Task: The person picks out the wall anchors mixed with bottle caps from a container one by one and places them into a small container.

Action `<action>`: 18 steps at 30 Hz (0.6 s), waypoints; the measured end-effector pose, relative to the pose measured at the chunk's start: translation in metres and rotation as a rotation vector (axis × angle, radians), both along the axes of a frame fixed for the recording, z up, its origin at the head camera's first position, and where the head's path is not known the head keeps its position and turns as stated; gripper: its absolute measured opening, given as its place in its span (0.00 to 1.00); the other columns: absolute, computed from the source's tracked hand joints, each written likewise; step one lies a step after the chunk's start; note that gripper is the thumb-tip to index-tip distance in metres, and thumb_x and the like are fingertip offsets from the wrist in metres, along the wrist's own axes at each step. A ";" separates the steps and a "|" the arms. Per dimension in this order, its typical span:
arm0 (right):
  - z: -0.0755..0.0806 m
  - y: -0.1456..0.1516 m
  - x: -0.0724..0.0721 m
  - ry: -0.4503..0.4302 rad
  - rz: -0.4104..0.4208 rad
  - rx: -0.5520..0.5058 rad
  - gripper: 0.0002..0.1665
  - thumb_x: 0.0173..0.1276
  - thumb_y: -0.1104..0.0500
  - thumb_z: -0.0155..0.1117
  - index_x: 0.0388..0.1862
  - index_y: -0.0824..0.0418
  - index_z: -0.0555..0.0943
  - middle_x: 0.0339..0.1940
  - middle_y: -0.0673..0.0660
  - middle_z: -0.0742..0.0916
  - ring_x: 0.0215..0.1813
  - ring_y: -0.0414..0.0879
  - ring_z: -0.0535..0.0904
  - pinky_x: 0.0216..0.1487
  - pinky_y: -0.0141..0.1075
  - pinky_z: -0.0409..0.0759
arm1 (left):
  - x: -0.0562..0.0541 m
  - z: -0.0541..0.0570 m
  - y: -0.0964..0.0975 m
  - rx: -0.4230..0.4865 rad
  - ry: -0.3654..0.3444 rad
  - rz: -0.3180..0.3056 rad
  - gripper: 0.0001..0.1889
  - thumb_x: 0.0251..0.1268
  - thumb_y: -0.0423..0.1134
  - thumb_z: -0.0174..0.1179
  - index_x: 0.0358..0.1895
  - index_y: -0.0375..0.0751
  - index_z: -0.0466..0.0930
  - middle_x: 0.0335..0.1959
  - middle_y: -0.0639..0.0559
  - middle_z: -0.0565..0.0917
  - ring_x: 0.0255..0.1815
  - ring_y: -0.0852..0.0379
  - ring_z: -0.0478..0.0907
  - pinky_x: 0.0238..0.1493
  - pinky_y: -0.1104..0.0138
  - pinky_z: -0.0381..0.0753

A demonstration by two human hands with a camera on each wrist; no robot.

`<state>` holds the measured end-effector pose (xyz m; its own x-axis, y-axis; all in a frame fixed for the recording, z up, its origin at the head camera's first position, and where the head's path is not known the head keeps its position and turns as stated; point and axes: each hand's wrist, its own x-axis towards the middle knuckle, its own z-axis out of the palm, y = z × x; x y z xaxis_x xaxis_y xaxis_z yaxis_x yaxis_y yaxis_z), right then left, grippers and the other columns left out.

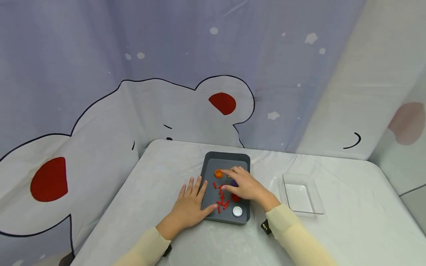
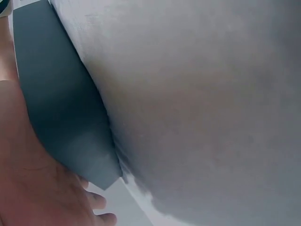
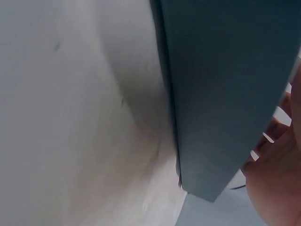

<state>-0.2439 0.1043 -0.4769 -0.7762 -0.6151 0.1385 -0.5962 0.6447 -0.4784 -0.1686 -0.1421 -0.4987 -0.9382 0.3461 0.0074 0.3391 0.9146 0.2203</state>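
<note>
A grey tray (image 1: pixel 208 162) lies on the white-covered table, its outer wall filling much of both wrist views. My left hand (image 1: pixel 188 208) rests spread over the tray's left edge, thumb reaching inside at the near left corner. Over the tray's right half is my right hand (image 1: pixel 244 184), its thumb and index finger apart. The index fingertip is right at an orange round cap (image 1: pixel 218 173). Several small red sticks (image 1: pixel 222 197) lie scattered below. Partly covered by the right hand are a purple piece (image 1: pixel 234 183) and a red piece (image 1: pixel 235 197). A white cap (image 1: pixel 237 211) sits near the front.
To the right of the tray stands a clear rectangular container (image 1: pixel 301 195) on the table (image 1: pixel 352 214). A patterned curtain (image 1: pixel 179 111) hangs along the table's back edge. A black strap with a small buckle (image 1: pixel 266 227) shows beside the right wrist.
</note>
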 end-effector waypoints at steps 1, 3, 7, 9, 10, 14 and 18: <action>-0.001 -0.002 -0.001 0.005 0.008 0.010 0.38 0.72 0.42 0.66 0.75 0.55 0.71 0.61 0.56 0.79 0.62 0.54 0.74 0.65 0.55 0.71 | 0.000 -0.001 0.000 -0.004 -0.003 0.000 0.50 0.69 0.75 0.42 0.82 0.41 0.52 0.83 0.39 0.47 0.83 0.33 0.40 0.76 0.38 0.45; -0.003 -0.007 -0.003 0.003 0.025 0.020 0.37 0.71 0.42 0.66 0.74 0.56 0.73 0.60 0.57 0.80 0.62 0.54 0.74 0.67 0.57 0.70 | 0.000 -0.001 0.000 -0.007 -0.007 -0.002 0.50 0.69 0.75 0.42 0.82 0.42 0.51 0.83 0.39 0.46 0.83 0.33 0.40 0.77 0.38 0.45; -0.009 -0.015 -0.007 0.011 0.034 0.057 0.35 0.70 0.42 0.68 0.72 0.54 0.76 0.57 0.55 0.80 0.59 0.52 0.75 0.65 0.58 0.70 | -0.001 -0.001 0.000 -0.002 -0.010 -0.010 0.49 0.70 0.74 0.44 0.82 0.41 0.52 0.83 0.38 0.46 0.82 0.33 0.40 0.76 0.38 0.45; -0.011 -0.019 -0.009 0.021 0.034 0.081 0.34 0.68 0.42 0.70 0.70 0.52 0.78 0.54 0.54 0.80 0.55 0.50 0.74 0.60 0.54 0.72 | -0.001 -0.002 0.000 0.000 -0.010 -0.013 0.49 0.70 0.74 0.45 0.81 0.41 0.53 0.83 0.38 0.46 0.82 0.32 0.41 0.76 0.37 0.46; -0.013 -0.020 -0.011 0.031 0.031 0.097 0.34 0.68 0.41 0.70 0.69 0.51 0.79 0.52 0.53 0.80 0.52 0.48 0.74 0.57 0.52 0.72 | -0.001 -0.002 0.000 -0.004 -0.010 -0.013 0.49 0.70 0.74 0.45 0.81 0.41 0.53 0.83 0.38 0.46 0.82 0.33 0.41 0.76 0.37 0.46; -0.017 -0.026 -0.016 0.068 0.029 0.122 0.31 0.65 0.41 0.72 0.65 0.49 0.82 0.47 0.51 0.79 0.46 0.45 0.71 0.47 0.44 0.68 | -0.002 -0.004 0.000 -0.035 -0.017 -0.011 0.49 0.69 0.75 0.43 0.82 0.43 0.51 0.84 0.39 0.44 0.83 0.34 0.40 0.76 0.38 0.46; -0.021 -0.031 -0.020 0.106 0.030 0.137 0.28 0.64 0.41 0.73 0.61 0.48 0.85 0.45 0.50 0.78 0.45 0.45 0.69 0.43 0.42 0.65 | -0.002 -0.003 -0.001 -0.038 -0.030 -0.009 0.49 0.69 0.76 0.41 0.82 0.44 0.51 0.84 0.40 0.43 0.83 0.34 0.39 0.77 0.38 0.45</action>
<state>-0.2639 0.0735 -0.4983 -0.7427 -0.6564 0.1324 -0.6587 0.6807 -0.3206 -0.1707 -0.1428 -0.5018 -0.9346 0.3542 -0.0338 0.3414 0.9194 0.1952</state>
